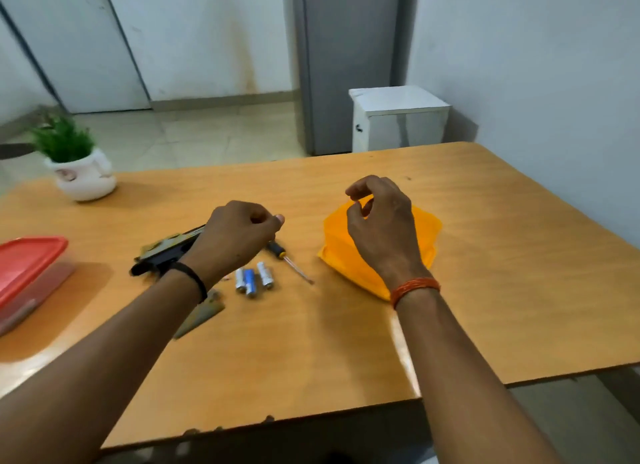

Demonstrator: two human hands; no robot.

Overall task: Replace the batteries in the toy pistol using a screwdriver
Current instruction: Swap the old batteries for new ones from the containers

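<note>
Below, toy pistol [166, 252] under left hand [235, 238] curled fingers, right hand [381, 221] loosely curled, empty

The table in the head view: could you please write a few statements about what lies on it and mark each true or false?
1. Three batteries lie on the table. True.
2. The right hand holds the screwdriver. False: the screwdriver lies on the table, right of the batteries.
3. The right hand hovers above an orange bag. True.
4. The potted plant stands at the table's near right corner. False: it stands far left.
5. The red-lidded container lies at the left edge. True.
</note>
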